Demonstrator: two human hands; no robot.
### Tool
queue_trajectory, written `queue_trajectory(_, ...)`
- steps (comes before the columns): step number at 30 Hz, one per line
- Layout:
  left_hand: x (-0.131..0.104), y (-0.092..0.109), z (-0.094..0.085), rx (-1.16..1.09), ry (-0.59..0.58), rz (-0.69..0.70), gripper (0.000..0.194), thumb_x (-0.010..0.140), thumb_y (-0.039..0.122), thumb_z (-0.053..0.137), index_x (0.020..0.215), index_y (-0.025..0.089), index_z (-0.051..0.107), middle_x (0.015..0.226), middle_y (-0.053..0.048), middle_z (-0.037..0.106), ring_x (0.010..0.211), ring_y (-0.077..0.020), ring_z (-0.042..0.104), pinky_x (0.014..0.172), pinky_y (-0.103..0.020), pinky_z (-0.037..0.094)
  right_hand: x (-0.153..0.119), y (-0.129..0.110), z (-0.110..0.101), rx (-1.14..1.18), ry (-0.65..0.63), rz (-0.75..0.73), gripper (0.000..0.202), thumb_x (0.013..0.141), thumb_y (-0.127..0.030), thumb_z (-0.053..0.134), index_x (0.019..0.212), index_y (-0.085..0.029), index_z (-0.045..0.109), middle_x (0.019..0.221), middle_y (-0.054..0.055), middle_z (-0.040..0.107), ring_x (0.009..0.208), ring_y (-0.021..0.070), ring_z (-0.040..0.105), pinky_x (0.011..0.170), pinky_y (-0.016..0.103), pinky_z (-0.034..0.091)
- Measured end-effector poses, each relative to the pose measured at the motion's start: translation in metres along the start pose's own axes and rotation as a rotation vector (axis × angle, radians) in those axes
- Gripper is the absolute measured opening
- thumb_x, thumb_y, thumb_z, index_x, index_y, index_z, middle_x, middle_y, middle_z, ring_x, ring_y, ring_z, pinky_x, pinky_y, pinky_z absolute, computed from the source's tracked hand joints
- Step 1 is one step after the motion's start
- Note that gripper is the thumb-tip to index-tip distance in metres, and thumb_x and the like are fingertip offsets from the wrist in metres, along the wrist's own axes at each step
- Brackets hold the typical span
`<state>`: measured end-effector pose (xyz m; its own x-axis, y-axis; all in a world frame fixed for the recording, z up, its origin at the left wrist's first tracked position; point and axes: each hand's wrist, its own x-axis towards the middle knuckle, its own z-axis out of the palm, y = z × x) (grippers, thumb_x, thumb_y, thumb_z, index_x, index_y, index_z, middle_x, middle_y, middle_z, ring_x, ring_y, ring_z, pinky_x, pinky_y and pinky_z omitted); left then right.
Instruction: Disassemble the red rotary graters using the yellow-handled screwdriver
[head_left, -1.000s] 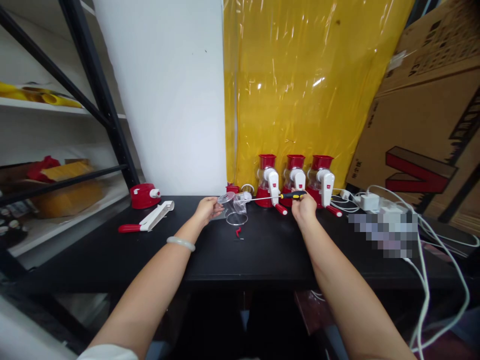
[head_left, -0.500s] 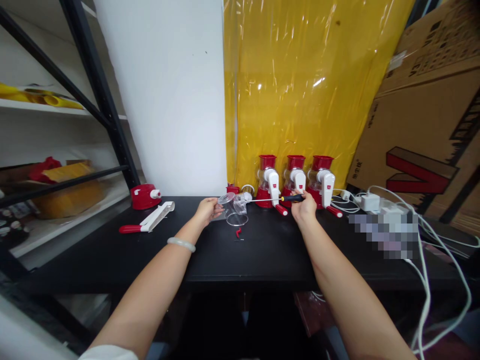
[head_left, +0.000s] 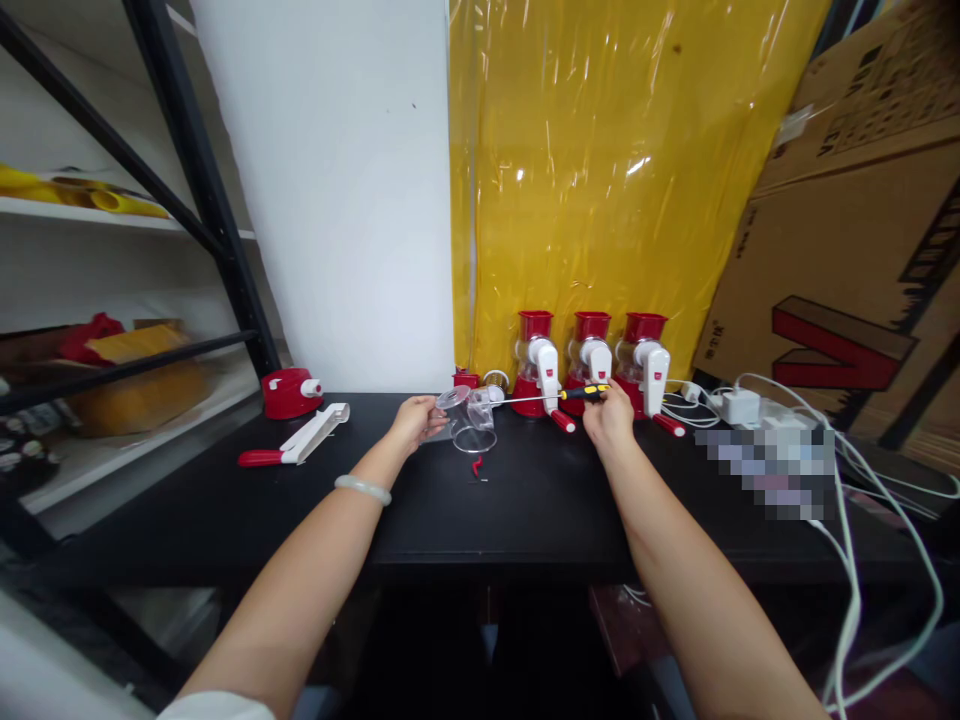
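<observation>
My left hand [head_left: 418, 422] holds the edge of a clear plastic housing [head_left: 472, 418] over the black table. In my right hand [head_left: 607, 410] is a screwdriver with a yellow and black handle [head_left: 583, 392]. Its long shaft points left, and the tip reaches the side of the clear housing; the exact contact is too small to make out. Just below the housing a small red part [head_left: 477, 466] lies on the table, with tiny thin pieces beside it. Behind the housing are a red part [head_left: 466, 379] and a metal drum [head_left: 496, 380], both partly hidden.
Three red and white rotary graters [head_left: 536, 325] stand at the back. To the left lie a red base [head_left: 289, 393] and a white crank with a red handle [head_left: 262, 458]. White cables and a charger [head_left: 740, 406] are at right, near a cardboard box [head_left: 840, 260].
The screwdriver handle has turned in my right hand, so more of its yellow shows. My left hand and the clear housing have hardly moved.
</observation>
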<state>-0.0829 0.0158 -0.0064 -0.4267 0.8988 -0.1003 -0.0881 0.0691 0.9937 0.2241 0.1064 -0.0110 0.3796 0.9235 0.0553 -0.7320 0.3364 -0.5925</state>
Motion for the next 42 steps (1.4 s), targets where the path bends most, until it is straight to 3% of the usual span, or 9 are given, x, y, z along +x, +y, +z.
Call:
queue_trajectory(6, 0.001, -0.001, 0.000, -0.006, 0.020, 0.008, 0.021, 0.084, 0.032, 0.065, 0.097, 0.016, 0.059, 0.069, -0.005, 0.068, 0.058, -0.0157, 0.068, 0.054, -0.022, 0.053, -0.003, -0.003, 0.003, 0.080, 0.014, 0.071, 0.021, 0.079, -0.006, 0.039, 0.094, -0.018, 0.047, 0.088, 0.002, 0.062, 0.080, 0.0108, 0.066, 0.079, 0.031, 0.057)
queue_trajectory(15, 0.001, -0.001, 0.000, -0.016, 0.017, 0.006, 0.019, 0.082, 0.031, 0.066, 0.093, 0.017, 0.060, 0.066, -0.004, 0.067, 0.058, -0.0158, 0.068, 0.055, -0.023, 0.053, 0.002, 0.002, 0.002, 0.046, -0.016, 0.036, 0.010, 0.084, -0.012, 0.047, 0.090, -0.020, 0.044, 0.085, 0.003, 0.061, 0.080, 0.0125, 0.066, 0.079, 0.032, 0.058)
queue_trajectory(22, 0.001, 0.000, 0.000, -0.020, 0.013, 0.007, 0.018, 0.082, 0.030, 0.068, 0.088, 0.016, 0.059, 0.065, -0.004, 0.065, 0.057, -0.0148, 0.067, 0.056, -0.023, 0.053, 0.006, 0.002, 0.000, -0.002, 0.055, 0.019, 0.010, 0.079, -0.010, 0.047, 0.080, -0.020, 0.045, 0.082, -0.001, 0.063, 0.076, 0.0089, 0.062, 0.063, 0.018, 0.051)
queue_trajectory(28, 0.000, 0.000, 0.000, -0.015, 0.017, 0.005, 0.019, 0.083, 0.031, 0.066, 0.092, 0.016, 0.059, 0.066, -0.003, 0.066, 0.056, -0.0145, 0.067, 0.056, -0.023, 0.053, 0.003, -0.001, 0.001, 0.037, 0.109, 0.085, 0.014, 0.076, -0.005, 0.045, 0.080, -0.019, 0.048, 0.075, -0.005, 0.058, 0.067, 0.0074, 0.058, 0.057, 0.018, 0.046)
queue_trajectory(35, 0.001, -0.001, 0.000, -0.010, 0.023, 0.003, 0.019, 0.084, 0.031, 0.064, 0.097, 0.017, 0.060, 0.067, -0.004, 0.066, 0.059, -0.0162, 0.068, 0.055, -0.024, 0.054, 0.005, 0.001, -0.003, -0.017, -0.012, 0.054, 0.014, 0.079, -0.010, 0.053, 0.089, -0.020, 0.051, 0.078, -0.005, 0.059, 0.069, 0.0074, 0.059, 0.068, 0.023, 0.051)
queue_trajectory(42, 0.001, -0.001, 0.001, -0.010, 0.014, 0.003, 0.015, 0.086, 0.027, 0.062, 0.095, 0.016, 0.060, 0.067, -0.005, 0.066, 0.058, -0.0151, 0.068, 0.055, -0.023, 0.054, 0.003, 0.000, 0.002, 0.048, 0.024, 0.030, 0.009, 0.085, -0.009, 0.048, 0.089, -0.018, 0.049, 0.083, 0.002, 0.060, 0.081, 0.0106, 0.065, 0.082, 0.029, 0.057)
